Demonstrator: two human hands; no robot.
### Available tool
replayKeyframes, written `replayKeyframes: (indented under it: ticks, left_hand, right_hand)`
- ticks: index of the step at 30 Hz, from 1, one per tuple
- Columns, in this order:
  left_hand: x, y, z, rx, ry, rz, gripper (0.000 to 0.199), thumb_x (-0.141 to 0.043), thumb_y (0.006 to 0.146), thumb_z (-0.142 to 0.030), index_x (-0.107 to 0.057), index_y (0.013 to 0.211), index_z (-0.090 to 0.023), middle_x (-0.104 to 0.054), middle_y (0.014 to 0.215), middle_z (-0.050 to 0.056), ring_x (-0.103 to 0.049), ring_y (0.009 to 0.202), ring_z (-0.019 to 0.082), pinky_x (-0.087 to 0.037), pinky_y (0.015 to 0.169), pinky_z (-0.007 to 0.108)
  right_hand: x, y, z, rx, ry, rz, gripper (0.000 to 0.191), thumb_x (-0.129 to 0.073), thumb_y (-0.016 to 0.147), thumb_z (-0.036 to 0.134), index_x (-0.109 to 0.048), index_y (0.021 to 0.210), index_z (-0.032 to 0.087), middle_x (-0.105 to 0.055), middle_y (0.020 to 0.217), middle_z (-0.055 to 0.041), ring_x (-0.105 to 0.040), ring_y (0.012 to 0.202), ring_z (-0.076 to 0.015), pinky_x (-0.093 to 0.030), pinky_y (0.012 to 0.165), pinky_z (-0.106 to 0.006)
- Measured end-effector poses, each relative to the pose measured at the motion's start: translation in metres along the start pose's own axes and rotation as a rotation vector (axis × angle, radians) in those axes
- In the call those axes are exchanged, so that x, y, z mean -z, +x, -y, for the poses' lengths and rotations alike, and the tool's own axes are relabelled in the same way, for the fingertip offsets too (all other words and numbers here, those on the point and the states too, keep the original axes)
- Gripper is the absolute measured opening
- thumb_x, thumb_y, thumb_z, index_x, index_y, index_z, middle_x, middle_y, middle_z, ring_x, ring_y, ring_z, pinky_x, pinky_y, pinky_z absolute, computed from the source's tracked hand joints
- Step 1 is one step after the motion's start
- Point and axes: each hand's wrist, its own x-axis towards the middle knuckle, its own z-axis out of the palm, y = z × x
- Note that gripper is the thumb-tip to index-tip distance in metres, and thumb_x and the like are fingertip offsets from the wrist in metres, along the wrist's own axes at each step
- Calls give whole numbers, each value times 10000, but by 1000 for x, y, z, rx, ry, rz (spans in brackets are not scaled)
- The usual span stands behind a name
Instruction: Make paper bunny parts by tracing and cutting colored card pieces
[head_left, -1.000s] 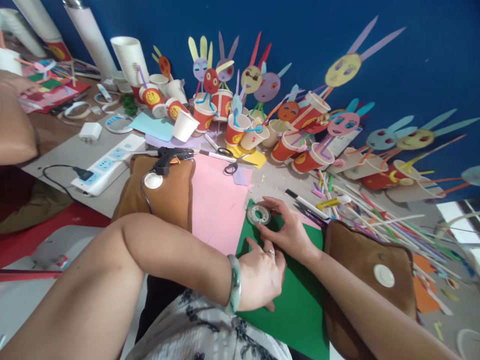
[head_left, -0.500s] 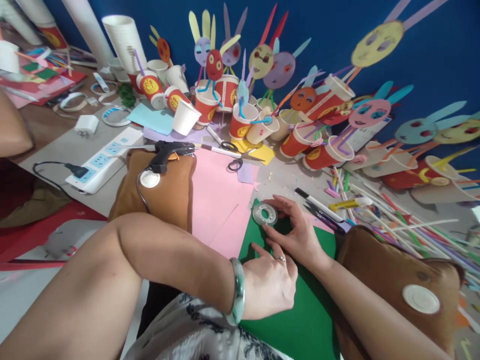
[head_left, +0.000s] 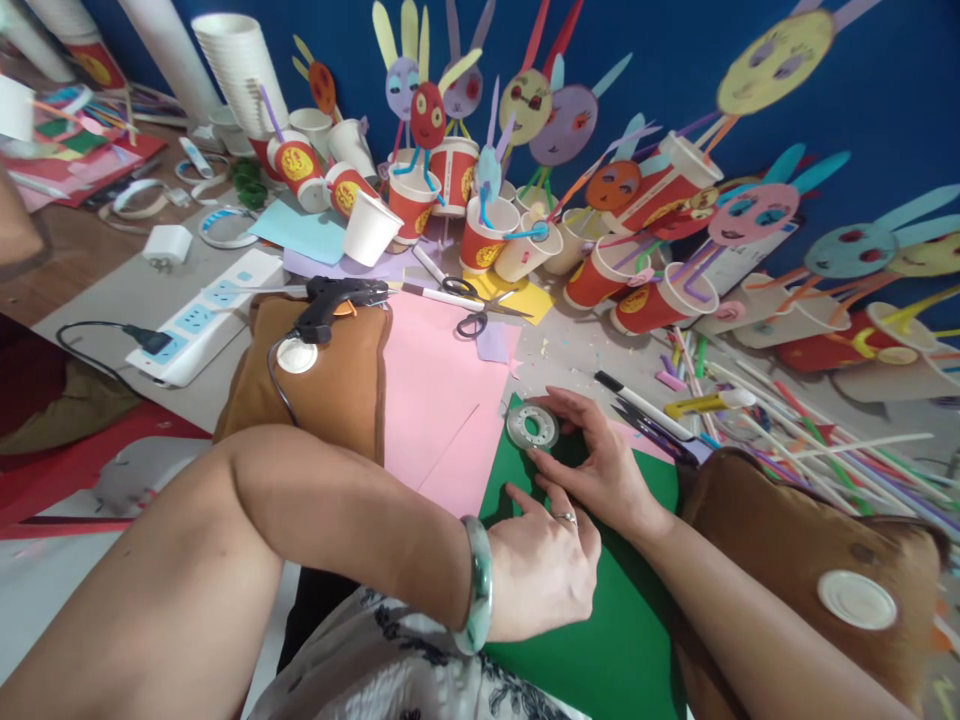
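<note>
A clear tape roll [head_left: 532, 427] lies over the upper corner of a green paper sheet [head_left: 600, 640]. My right hand [head_left: 600, 460] has thumb and forefinger around the right edge of the roll. Just below it, my left hand [head_left: 544, 570], with a ring and a green bangle at the wrist, rests on the green sheet, its fingers bent and somewhat apart, nothing seen between them. The fingertips of the left hand are close to the right thumb. Pink paper [head_left: 442, 380] lies to the left, partly beside the green sheet.
Left are a glue gun [head_left: 337, 305] on a brown cushion [head_left: 330, 380] and a power strip [head_left: 206, 318]. Scissors [head_left: 480, 310] lie ahead. Decorated paper cups [head_left: 487, 235] line the back. Right are a cutter [head_left: 709, 403], black scissors, many sticks and another brown cushion [head_left: 795, 560].
The view has shifted slightly, so objects on the right appear a little farther right. Both hands keep nearly the same pose around the tape roll and on the green sheet.
</note>
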Motion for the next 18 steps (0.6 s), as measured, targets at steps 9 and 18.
replayKeyframes:
  ticks: [9,18]
  left_hand:
    - [-2,2,-1,4,12,-11,468,-378,937,-73,-678,1291,-134,-634,1277,247,-666,1143,412,-662,623,454]
    - [5,0,3,12,-53,-6,418,-390,928,-56,-679,1228,-33,-674,1170,282,-699,1066,370,-593,594,365]
  right_hand:
    - [1,1,0,7,-9,21,663,-737,814,324,-432,1398,262,-668,1289,-108,-652,1153,-279,-526,913,-439]
    - [-1,4,-5,52,-16,26,694,-735,786,320,-426,1404,256,-671,1258,-117,-645,1146,-285,-545,891,-432]
